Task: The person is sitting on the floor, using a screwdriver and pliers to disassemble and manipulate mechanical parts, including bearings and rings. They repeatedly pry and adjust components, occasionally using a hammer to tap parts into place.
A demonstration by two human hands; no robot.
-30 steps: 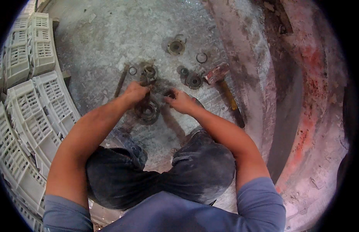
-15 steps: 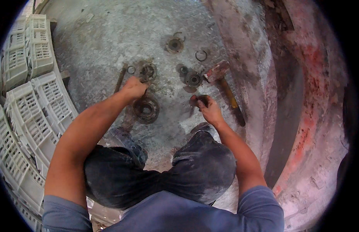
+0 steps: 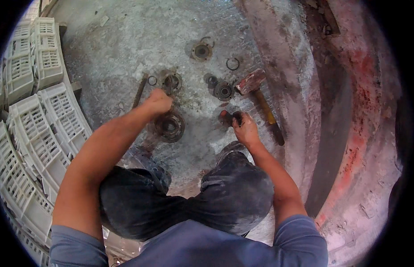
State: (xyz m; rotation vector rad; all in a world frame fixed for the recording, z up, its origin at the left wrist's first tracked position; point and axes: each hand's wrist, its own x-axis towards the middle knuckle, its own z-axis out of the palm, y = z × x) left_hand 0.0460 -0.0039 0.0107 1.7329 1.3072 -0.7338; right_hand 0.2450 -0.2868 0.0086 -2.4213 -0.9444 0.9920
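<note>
My left hand (image 3: 160, 101) is closed just below a round metal flange (image 3: 171, 82) and above a thick greasy metal ring (image 3: 169, 126); whatever its fingers hold is hidden. Between the fingers of my right hand (image 3: 246, 130) is a small dark piece with a reddish end (image 3: 225, 118), its exact kind unclear. Ahead of that hand lies a round part with a bearing in its centre (image 3: 224, 91), with a smaller dark ring (image 3: 211, 80) beside it. A sledgehammer (image 3: 265, 109) with a red head and yellow-brown handle rests to the right.
Farther off on the grey concrete floor are another flanged part (image 3: 201, 51) and an open snap ring (image 3: 232, 64). A small ring (image 3: 152, 80) and a dark bar (image 3: 139, 91) lie left. White slatted plastic crates (image 3: 35, 133) line the left; a red-stained curved structure (image 3: 349, 133) borders the right.
My left hand has turned slightly and shifted a little to the right. The small dark piece in my right hand has tilted a bit, with the fingers still around it.
</note>
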